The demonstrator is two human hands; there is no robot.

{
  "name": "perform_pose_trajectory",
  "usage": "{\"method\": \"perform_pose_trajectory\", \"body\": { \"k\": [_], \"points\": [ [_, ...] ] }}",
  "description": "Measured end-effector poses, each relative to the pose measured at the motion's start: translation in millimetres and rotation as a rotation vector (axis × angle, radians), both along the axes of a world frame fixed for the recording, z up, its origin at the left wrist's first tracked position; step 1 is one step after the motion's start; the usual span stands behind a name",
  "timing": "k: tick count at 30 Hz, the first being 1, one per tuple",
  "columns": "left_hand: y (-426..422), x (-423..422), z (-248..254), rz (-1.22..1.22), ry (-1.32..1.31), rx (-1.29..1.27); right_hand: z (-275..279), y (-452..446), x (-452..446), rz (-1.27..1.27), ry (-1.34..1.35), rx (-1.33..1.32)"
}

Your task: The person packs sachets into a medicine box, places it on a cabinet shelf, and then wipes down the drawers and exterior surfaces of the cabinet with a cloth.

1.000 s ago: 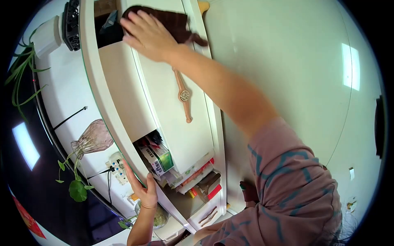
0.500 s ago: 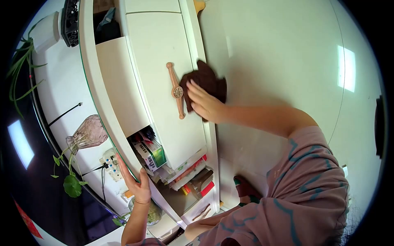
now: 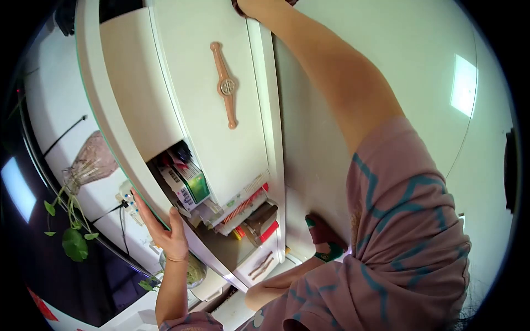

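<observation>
At the top edge of the head view, my right hand point(image 3: 258, 7) is partly cut off, its fingers out of frame. Dark brown cloth point(image 3: 238, 9) shows beside it, against the white cabinet front. My left hand point(image 3: 167, 233) rests on the glass-edged rim of the cabinet top point(image 3: 99, 110), fingers stretched out and thumb apart on the front side. Between the two hands is a white door panel point(image 3: 201, 105) with a carved wooden handle point(image 3: 226, 86).
An open compartment holds a green-and-white box point(image 3: 189, 185) and several packets. On the cabinet top are a pink glass vase point(image 3: 95, 157) with a plant and a power strip point(image 3: 128, 202). A slippered foot point(image 3: 326, 234) stands on the pale floor.
My right hand and the brown cloth have moved up along the cabinet front, past the handle to the view's top edge. The view has shifted; my left hand stays on the rim.
</observation>
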State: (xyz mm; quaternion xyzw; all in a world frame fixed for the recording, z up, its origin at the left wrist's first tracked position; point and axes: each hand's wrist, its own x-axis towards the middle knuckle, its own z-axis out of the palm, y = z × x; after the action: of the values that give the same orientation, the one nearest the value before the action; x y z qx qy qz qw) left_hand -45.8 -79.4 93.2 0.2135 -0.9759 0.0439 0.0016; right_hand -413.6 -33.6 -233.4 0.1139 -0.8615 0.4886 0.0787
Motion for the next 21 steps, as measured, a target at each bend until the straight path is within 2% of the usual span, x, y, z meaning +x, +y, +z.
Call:
{"method": "perform_pose_trajectory", "body": {
  "k": [1, 2, 4, 6, 8, 9, 10, 13, 14, 16, 18, 21],
  "points": [
    [0, 0, 0, -0.013, 0.008, -0.009, 5, 4, 4, 0.058, -0.119, -0.101],
    [1, 0, -1, -0.02, 0.016, -0.018, 1, 1, 7, 0.085, -0.124, -0.087],
    [2, -2, -2, 0.028, 0.036, 0.007, -4, -1, 10, 0.13, -0.02, 0.111],
    [4, -4, -2, -0.01, 0.034, -0.03, 3, 15, 34, 0.312, -0.038, 0.242],
    [4, -6, -2, -0.033, 0.032, -0.028, 22, 32, 66, 0.629, 0.302, 0.864],
    [4, -7, -2, -0.081, 0.021, -0.034, 17, 35, 82, 0.656, 0.424, 0.834],
    [3, -6, -2, -0.057, 0.028, -0.026, -11, 18, 102, 0.435, 0.258, 0.376],
    [0, -6, -3, -0.104, 0.057, 0.029, 0, 32, 156, 0.534, 0.322, 0.514],
    [1, -7, -5, -0.13, 0.088, 0.044, 3, 32, 166, 0.733, 0.082, 0.475],
    [3, -9, -6, -0.156, 0.136, 0.065, -24, 30, 208, 0.526, 0.501, 0.44],
    [3, -8, -6, -0.177, 0.14, 0.053, -20, 35, 248, 0.647, 0.448, 0.43],
    [-4, -4, -8, -0.203, 0.191, 0.081, -17, 43, 315, 0.771, 0.573, 0.48]
  ]
}}
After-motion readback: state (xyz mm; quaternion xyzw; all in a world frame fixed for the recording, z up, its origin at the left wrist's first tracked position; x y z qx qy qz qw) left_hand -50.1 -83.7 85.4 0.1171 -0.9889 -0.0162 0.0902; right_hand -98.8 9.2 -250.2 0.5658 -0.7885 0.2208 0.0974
